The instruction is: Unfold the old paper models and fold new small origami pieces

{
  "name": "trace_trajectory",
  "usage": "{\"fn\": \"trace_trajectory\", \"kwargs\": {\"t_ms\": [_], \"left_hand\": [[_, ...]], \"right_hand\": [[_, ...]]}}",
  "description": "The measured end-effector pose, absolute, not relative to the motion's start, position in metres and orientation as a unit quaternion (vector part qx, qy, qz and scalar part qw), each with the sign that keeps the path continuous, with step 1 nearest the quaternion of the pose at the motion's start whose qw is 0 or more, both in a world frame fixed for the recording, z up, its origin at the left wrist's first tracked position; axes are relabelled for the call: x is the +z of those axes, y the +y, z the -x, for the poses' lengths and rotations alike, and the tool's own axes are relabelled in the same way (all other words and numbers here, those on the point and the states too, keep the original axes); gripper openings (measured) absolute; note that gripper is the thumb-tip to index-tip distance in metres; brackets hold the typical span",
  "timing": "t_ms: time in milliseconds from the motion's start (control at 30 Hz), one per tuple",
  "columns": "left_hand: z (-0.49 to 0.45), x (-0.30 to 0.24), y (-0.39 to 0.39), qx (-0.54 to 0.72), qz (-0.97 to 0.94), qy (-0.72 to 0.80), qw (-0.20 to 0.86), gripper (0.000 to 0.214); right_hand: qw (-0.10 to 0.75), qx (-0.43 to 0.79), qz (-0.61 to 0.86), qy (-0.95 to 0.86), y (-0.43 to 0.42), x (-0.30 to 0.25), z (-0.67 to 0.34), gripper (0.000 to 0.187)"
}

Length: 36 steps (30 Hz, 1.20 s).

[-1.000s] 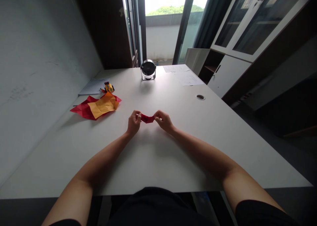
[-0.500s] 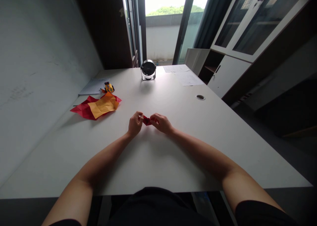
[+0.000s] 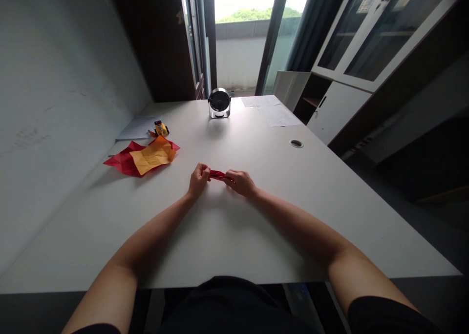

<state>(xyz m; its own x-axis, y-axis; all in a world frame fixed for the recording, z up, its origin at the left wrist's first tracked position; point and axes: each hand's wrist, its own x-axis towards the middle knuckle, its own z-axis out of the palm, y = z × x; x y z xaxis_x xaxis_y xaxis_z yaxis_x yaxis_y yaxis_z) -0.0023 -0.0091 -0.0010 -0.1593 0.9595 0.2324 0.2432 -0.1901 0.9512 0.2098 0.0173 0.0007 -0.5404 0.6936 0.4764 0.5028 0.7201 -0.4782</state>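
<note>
Between my two hands a small folded piece of red paper (image 3: 217,175) is stretched into a narrow strip, just over the white table (image 3: 234,236). My left hand (image 3: 200,180) pinches its left end, and my right hand (image 3: 239,182) pinches the right end. Fingers cover both ends, so only the middle of the folded paper shows. Off to the left lie creased sheets: a red sheet (image 3: 124,161) underneath and an orange sheet (image 3: 151,156) on top.
Behind the creased sheets stands a small yellow toy (image 3: 160,128) beside white papers (image 3: 137,127). A round black device on a metal stand (image 3: 219,102) is at the back. More printed sheets (image 3: 280,115) and a cable hole (image 3: 296,143) are toward the right edge.
The folded red paper has gone from a compact, pointed shape to a longer, flatter strip. My hands have moved slightly apart, both still pinching it.
</note>
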Motion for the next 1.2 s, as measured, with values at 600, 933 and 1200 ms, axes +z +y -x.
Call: {"fn": "trace_trajectory", "kwargs": {"t_ms": [600, 933, 1200], "left_hand": [[0.014, 0.000, -0.003, 0.454, -0.638, 0.504, 0.364, 0.024], [0.015, -0.003, -0.001, 0.450, -0.600, 0.478, 0.458, 0.033], [0.015, 0.006, -0.011, 0.362, -0.737, 0.510, 0.257, 0.039]], "right_hand": [[0.321, 0.120, 0.307, -0.888, 0.021, 0.005, -0.216, 0.025], [0.382, 0.190, 0.373, -0.824, 0.021, 0.005, -0.215, 0.015], [0.416, 0.284, 0.384, -0.774, 0.019, 0.009, -0.213, 0.011]]}}
